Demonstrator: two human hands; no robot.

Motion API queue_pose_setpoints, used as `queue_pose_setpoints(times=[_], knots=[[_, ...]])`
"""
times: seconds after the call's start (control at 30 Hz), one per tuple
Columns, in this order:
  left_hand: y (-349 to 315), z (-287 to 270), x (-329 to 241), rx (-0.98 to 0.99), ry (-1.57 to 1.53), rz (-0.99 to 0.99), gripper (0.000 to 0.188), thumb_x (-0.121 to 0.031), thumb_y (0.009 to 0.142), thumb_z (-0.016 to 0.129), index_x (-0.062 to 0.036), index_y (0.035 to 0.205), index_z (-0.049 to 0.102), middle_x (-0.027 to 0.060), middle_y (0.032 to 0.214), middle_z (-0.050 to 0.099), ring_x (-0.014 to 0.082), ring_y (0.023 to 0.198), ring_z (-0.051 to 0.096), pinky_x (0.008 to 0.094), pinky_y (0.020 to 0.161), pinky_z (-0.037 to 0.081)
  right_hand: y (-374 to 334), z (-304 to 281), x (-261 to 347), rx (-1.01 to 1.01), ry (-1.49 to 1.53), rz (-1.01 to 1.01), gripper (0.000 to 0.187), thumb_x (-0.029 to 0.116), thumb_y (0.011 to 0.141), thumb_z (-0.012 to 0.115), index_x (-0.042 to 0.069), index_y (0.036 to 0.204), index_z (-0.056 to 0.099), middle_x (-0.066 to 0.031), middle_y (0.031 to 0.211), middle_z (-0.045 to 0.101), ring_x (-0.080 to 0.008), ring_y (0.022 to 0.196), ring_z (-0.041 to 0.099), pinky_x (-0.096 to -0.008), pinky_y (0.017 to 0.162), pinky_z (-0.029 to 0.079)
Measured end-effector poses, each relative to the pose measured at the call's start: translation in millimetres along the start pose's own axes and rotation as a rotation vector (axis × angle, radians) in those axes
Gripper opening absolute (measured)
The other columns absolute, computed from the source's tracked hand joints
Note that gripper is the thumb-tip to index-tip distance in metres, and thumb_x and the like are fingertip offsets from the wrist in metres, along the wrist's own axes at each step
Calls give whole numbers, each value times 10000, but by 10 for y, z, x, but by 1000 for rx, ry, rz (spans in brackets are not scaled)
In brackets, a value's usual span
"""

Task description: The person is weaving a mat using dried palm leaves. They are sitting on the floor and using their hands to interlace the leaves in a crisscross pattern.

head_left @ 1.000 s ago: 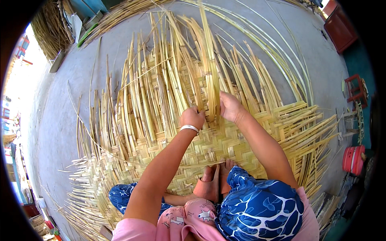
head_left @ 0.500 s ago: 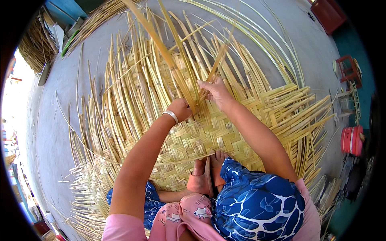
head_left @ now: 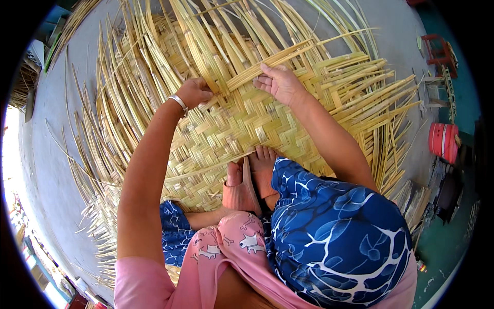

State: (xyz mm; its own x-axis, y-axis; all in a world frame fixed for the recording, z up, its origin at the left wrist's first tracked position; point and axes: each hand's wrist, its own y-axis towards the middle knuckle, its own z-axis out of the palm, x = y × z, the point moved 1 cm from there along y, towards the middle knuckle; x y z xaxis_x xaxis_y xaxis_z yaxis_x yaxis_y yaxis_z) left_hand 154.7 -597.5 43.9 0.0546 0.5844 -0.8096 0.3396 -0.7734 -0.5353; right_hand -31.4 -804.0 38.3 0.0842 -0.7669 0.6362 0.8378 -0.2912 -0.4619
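Observation:
A large woven mat of pale yellow bamboo strips (head_left: pixel 242 129) lies on the grey floor, its loose ends fanning outward. My left hand (head_left: pixel 195 92), with a silver bracelet on the wrist, grips upright loose strips at the edge of the woven part. My right hand (head_left: pixel 278 82) presses flat with fingers spread on a long strip (head_left: pixel 288 56) that lies crosswise over the weave. My bare feet (head_left: pixel 252 170) rest on the mat, and my knees in blue patterned cloth show below.
Grey concrete floor (head_left: pixel 51 154) surrounds the mat. A red drum-like container (head_left: pixel 443 140) stands at the right, with a small red stool (head_left: pixel 437 49) further back. More bundles of strips (head_left: pixel 23 82) lie at the far left.
The view has tilted down and closer. A long strip that stood raised now lies crosswise under my right hand. My left hand has shifted left onto other loose strips.

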Motion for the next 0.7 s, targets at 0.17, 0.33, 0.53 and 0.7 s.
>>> queue_pose_setpoints(times=[0.17, 0.33, 0.53, 0.7], knots=[[-212, 229, 33, -430, -92, 105, 436, -82, 792, 627, 21, 1205, 531, 121, 1008, 659, 191, 880, 634, 302, 781, 520, -145, 3, -91, -121, 14, -24, 211, 127, 873, 627, 9, 1025, 543, -127, 989, 613, -255, 882, 622, -386, 798, 552], [-310, 669, -493, -777, 463, 296, 503, -148, 846, 643, -26, 1300, 464, 173, 1258, 533, 250, 1103, 569, 362, 943, 482, -157, -94, -88, -70, 51, -10, 217, 121, 871, 628, 8, 1031, 536, -127, 987, 610, -264, 880, 624, -389, 800, 551], [96, 848, -902, -274, 698, 110, 418, -322, 802, 659, -25, 1094, 628, 196, 1025, 634, 329, 948, 608, 397, 835, 480, -173, -100, 91, 95, -76, 114, 252, 150, 879, 619, 1, 1070, 549, -130, 1013, 631, -232, 913, 632, -357, 823, 542], [117, 825, -992, -266, 656, 4, 344, -341, 785, 664, -34, 938, 691, 183, 865, 664, 325, 812, 636, 403, 767, 487, -188, -251, 567, 99, -398, 198, 222, 126, 875, 598, -14, 1048, 598, -142, 1008, 653, -213, 917, 646, -345, 839, 539]])
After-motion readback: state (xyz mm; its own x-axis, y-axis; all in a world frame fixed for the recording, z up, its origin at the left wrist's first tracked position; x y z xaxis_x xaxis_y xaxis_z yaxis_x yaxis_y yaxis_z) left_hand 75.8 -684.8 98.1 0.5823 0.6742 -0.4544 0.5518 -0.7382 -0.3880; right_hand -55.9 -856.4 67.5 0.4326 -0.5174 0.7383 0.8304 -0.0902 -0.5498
